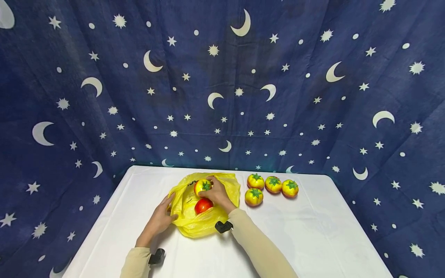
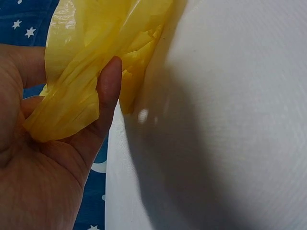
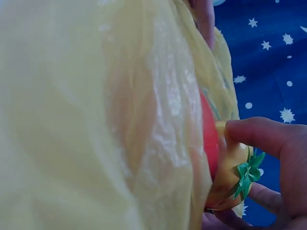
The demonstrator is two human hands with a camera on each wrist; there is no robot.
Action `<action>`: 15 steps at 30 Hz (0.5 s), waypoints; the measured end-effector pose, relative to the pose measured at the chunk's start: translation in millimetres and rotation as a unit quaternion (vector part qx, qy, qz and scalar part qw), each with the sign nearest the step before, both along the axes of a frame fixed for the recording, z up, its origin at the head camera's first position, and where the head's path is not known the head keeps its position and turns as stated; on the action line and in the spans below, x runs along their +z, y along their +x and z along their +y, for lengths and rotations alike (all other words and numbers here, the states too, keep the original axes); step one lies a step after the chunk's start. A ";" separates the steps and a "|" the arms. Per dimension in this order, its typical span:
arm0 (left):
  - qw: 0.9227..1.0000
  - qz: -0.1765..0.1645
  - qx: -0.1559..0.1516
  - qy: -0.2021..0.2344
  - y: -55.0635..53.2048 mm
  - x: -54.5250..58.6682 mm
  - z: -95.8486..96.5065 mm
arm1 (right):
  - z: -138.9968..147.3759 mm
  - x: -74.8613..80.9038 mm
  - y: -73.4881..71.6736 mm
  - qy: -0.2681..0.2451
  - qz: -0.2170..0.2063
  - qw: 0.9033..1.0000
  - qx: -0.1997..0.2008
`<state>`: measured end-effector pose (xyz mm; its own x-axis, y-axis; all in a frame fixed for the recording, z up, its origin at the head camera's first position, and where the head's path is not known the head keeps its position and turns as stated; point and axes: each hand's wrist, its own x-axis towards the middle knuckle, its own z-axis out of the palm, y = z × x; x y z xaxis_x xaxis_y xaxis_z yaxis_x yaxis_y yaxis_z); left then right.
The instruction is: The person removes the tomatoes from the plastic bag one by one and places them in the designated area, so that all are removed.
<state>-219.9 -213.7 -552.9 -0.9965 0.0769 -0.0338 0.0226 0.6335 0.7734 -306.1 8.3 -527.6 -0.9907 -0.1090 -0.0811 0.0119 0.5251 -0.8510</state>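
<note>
A yellow plastic bag (image 1: pixel 185 227) lies on the table with its mouth spread upward. My left hand (image 1: pixel 160 218) holds the bag's left rim; in the left wrist view, folds of the bag (image 2: pixel 79 91) pass between its thumb and fingers. My right hand (image 1: pixel 219 192) grips a yellow-and-red tomato (image 1: pixel 199 187) with green leaves, inside the bag's mouth. The right wrist view shows thumb and fingers around this tomato (image 3: pixel 228 184), its leaves facing outward. Beside it in the bag sits a red, rounded fruit (image 1: pixel 203 206), partly covered by the plastic.
Right of the bag, several similar tomatoes (image 1: pixel 273 185) stand close together, one (image 1: pixel 254 197) nearer the front. A white cloth covers the table (image 1: pixel 313 231). Behind hangs a dark blue curtain (image 1: pixel 194 104) with moons and stars. Each wrist wears a black camera mount (image 1: pixel 224 226).
</note>
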 end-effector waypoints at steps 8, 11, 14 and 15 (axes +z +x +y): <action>1.000 -0.003 -0.002 0.001 1.5 -2.2 -1.5 | 5.7 4.9 9.7 -0.010 0.019 1.000 0.019; 1.000 -0.008 0.001 -0.006 1.0 -1.5 -1.2 | 7.9 8.9 12.0 -0.013 0.023 0.999 0.018; 1.000 -0.008 0.003 -0.012 -0.5 0.2 -1.1 | 10.0 13.8 13.2 -0.021 0.022 0.999 0.012; 1.000 -0.009 0.003 -0.014 -1.0 0.8 -1.1 | 10.8 15.2 13.7 -0.023 0.021 0.999 0.011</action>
